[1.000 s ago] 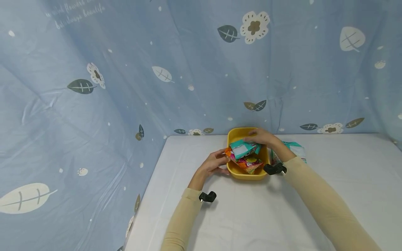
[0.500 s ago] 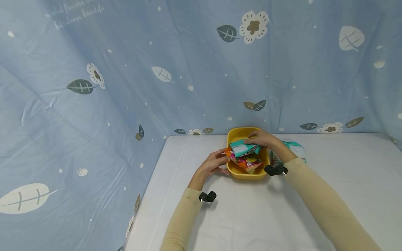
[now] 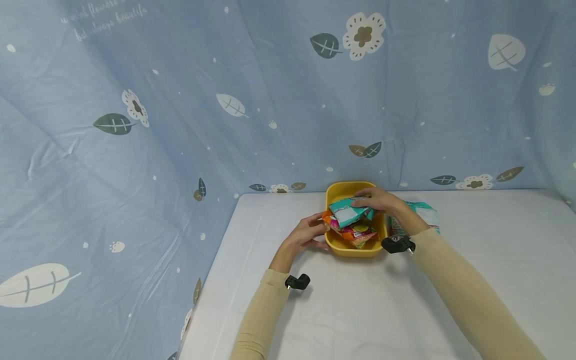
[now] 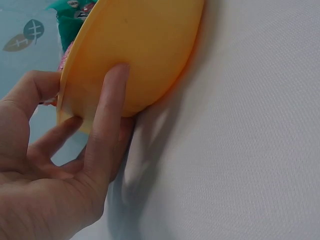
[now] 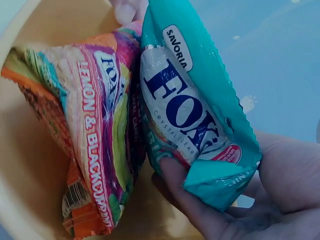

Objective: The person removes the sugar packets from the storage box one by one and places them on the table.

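We are seeing blue flower-print cloth (image 3: pixel 135 150) hanging down the left side and behind a white table (image 3: pixel 360 310). Left hand (image 3: pixel 303 236) is resting against the left outer wall of the yellow bowl (image 3: pixel 348 248); in the left wrist view one straight finger is lying flat along the bowl's outside (image 4: pixel 145 55), the other fingers (image 4: pixel 107 130) are loosely bent under the rim, and the thumb is sitting near the rim edge, so the hand is bracing rather than clamping. The bowl is sitting on the table near the back edge, roughly centre. Inside it, a pink-orange candy packet (image 3: pixel 355 232) is lying low, printed lemon and blackcurrant in the right wrist view (image 5: pixel 95 150). A teal candy packet (image 3: pixel 348 211) is sitting on top of it, touching it. Right hand (image 3: pixel 380 201) is reaching over the bowl from the right and is pinching that teal packet (image 5: pixel 192 115) at its lower end, fingers curled under it. Just right of the bowl, behind the right forearm, another teal packet (image 3: pixel 425 212) is lying on the table, partly hidden.
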### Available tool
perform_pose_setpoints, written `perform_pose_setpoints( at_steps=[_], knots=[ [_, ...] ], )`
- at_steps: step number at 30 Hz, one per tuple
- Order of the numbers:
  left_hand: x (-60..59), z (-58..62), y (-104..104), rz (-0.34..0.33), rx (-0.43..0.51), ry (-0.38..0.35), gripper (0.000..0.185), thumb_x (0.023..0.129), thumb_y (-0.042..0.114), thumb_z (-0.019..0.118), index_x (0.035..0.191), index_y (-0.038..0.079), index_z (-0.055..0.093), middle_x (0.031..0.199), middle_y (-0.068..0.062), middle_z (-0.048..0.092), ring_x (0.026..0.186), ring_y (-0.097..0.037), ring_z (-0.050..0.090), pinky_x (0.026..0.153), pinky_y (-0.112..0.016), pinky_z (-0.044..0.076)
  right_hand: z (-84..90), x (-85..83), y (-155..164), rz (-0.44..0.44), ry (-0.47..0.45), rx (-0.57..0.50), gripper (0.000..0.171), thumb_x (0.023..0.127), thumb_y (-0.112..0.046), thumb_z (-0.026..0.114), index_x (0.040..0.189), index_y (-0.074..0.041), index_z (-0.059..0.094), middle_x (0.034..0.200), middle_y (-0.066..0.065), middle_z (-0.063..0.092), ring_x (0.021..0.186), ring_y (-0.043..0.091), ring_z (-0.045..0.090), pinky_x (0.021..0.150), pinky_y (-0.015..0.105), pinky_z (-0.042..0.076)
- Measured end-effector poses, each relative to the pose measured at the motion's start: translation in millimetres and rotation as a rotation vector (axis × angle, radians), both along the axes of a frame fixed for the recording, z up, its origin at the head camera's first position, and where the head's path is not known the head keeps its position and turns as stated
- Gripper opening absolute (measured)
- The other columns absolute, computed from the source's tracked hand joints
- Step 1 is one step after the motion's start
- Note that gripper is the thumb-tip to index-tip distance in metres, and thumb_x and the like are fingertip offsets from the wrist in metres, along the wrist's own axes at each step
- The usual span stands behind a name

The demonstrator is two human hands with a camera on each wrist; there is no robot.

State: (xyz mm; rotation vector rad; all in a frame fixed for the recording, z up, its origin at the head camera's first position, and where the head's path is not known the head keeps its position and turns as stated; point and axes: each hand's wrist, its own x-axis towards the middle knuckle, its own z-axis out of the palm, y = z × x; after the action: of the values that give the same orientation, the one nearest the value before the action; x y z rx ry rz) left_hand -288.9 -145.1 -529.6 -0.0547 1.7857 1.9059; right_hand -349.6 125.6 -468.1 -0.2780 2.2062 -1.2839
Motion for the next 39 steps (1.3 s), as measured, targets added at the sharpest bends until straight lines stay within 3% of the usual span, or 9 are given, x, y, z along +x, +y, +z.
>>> perform_pose_setpoints(
  at_steps=[4,7,14,22,28,39],
  knots=[
    [0.2,0.3,-1,-0.002,0.008,0.006,0.056,0.091,0.01,0.066,0.143,0.024,0.051,0.141,-0.011,0.054,0.117,-0.03,0.062,0.072,-0.048,0.063,-2.3,0.2,0,-0.037,0.008,-0.032,0.064,0.096,-0.032,0.062,0.149,-0.003,0.039,0.131,0.024,0.05,0.077,0.017,0.056,0.065,0.029,0.056],
    [0.4,0.5,-1,0.0,0.006,0.008,0.056,0.091,0.01,0.066,0.143,0.023,0.051,0.142,-0.012,0.054,0.116,-0.03,0.062,0.071,-0.048,0.063,-4.5,0.6,0,-0.066,0.022,-0.048,0.062,0.095,-0.031,0.064,0.147,-0.005,0.043,0.12,0.02,0.052,0.068,0.013,0.053,0.062,0.028,0.056],
    [2.5,1.6,1,0.014,-0.007,-0.004,0.055,0.091,0.011,0.067,0.141,0.026,0.053,0.141,-0.01,0.054,0.114,-0.028,0.063,0.072,-0.047,0.063,-3.9,4.2,0,-0.094,0.058,-0.061,0.059,0.094,-0.029,0.065,0.145,-0.006,0.046,0.127,0.022,0.046,0.078,0.015,0.056,0.061,0.026,0.055],
    [4.1,2.4,1,0.02,-0.003,-0.007,0.054,0.091,0.01,0.066,0.141,0.027,0.053,0.141,-0.01,0.055,0.112,-0.027,0.064,0.07,-0.047,0.063,3.4,7.6,1,-0.106,0.054,-0.036,0.063,0.095,-0.03,0.064,0.147,-0.004,0.042,0.147,0.029,0.034,0.11,0.031,0.053,0.085,0.034,0.057],
    [2.3,-0.3,0,0.017,0.003,0.003,0.055,0.091,0.01,0.066,0.141,0.026,0.053,0.14,-0.012,0.055,0.112,-0.027,0.063,0.07,-0.048,0.063,10.3,10.5,5,-0.095,0.026,-0.064,0.062,0.096,-0.031,0.063,0.148,-0.005,0.041,0.145,0.029,0.034,0.106,0.03,0.055,0.084,0.039,0.059],
    [1.3,-3.0,0,0.02,0.006,-0.001,0.054,0.09,0.01,0.067,0.141,0.025,0.054,0.139,-0.011,0.056,0.113,-0.028,0.063,0.07,-0.047,0.063,10.5,12.3,10,-0.123,0.047,-0.114,0.066,0.094,-0.029,0.066,0.15,-0.009,0.038,0.144,0.027,0.039,0.104,0.029,0.056,0.082,0.033,0.059]
  ],
)
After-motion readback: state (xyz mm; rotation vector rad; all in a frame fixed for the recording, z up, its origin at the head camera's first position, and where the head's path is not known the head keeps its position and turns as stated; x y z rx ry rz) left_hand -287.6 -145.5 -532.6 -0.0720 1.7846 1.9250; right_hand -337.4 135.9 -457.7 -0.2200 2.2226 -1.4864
